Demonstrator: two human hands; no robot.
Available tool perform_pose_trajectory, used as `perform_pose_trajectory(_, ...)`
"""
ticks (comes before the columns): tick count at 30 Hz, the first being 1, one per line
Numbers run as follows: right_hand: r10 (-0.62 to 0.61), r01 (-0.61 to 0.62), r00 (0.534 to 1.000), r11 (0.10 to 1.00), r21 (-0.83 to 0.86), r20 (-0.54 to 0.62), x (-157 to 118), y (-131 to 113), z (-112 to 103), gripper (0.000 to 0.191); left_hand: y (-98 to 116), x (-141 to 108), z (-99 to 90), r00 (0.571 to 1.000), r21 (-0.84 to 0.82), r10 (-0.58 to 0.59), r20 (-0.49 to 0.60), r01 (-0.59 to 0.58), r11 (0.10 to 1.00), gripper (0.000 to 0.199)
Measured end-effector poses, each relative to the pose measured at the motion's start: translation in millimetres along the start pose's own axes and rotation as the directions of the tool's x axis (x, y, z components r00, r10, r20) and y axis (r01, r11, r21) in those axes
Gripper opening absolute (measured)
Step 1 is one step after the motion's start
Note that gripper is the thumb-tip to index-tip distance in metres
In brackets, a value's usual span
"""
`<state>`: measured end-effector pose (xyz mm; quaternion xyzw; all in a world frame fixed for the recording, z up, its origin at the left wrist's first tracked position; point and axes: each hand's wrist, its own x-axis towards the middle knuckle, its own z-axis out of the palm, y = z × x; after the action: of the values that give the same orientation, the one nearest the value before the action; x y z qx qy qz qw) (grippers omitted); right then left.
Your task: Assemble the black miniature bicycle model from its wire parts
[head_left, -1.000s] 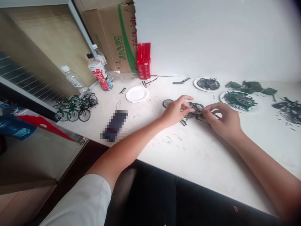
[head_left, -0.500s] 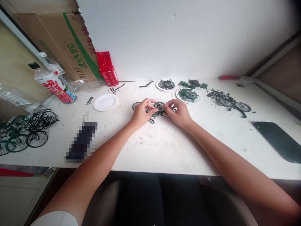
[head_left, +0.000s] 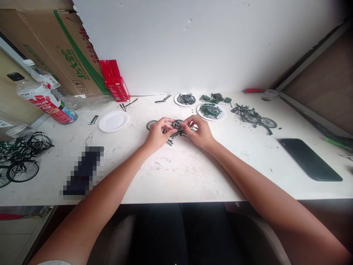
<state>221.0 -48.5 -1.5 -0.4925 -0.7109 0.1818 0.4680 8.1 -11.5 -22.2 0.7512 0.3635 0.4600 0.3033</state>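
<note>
Between my two hands, just above the white table, is a small black spoked wheel of a model bicycle. My left hand is curled at its left side, thumb and forefinger closed about it. From the right, my right hand pinches at the wheel's edge, its fingertips together. Another small wheel lies on the table, partly behind my left hand. Dark thin bicycle parts show under and between the hands; their exact shapes are hidden by the fingers.
Plates of wheels and green frames stand behind my hands. A bare paper plate sits left of them. Assembled model bicycles crowd the left edge. Loose black parts and a dark phone-like slab lie right. A juice bottle stands back left.
The whole view has shifted, so the table things appear farther left. My hands keep nearly the same grip on the wheel, with little visible finger movement.
</note>
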Motion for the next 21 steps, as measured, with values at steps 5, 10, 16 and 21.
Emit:
perform_pose_trajectory(5,0.004,-0.004,1.000,1.000,-0.026,-0.016,1.1,1.8,0.0,0.034,0.7,-0.1,0.5,1.000,-0.002,-0.005,0.008,0.005,1.000,0.033)
perform_pose_trajectory(10,0.040,-0.041,0.999,0.999,-0.032,-0.023,2.5,6.2,-1.2,0.032,3.6,-0.3,-0.6,1.000,0.003,0.014,0.000,-0.014,1.000,0.041)
perform_pose_trajectory(16,0.069,-0.070,0.997,0.996,-0.049,-0.022,3.6,11.7,0.4,0.028,3.3,0.0,-1.8,0.999,0.028,0.046,-0.022,-0.045,0.999,0.035)
perform_pose_trajectory(21,0.102,-0.104,0.994,0.993,-0.060,-0.027,4.3,13.9,0.8,0.027,-0.7,1.6,-3.1,0.996,0.098,0.041,-0.074,-0.034,0.995,0.020)
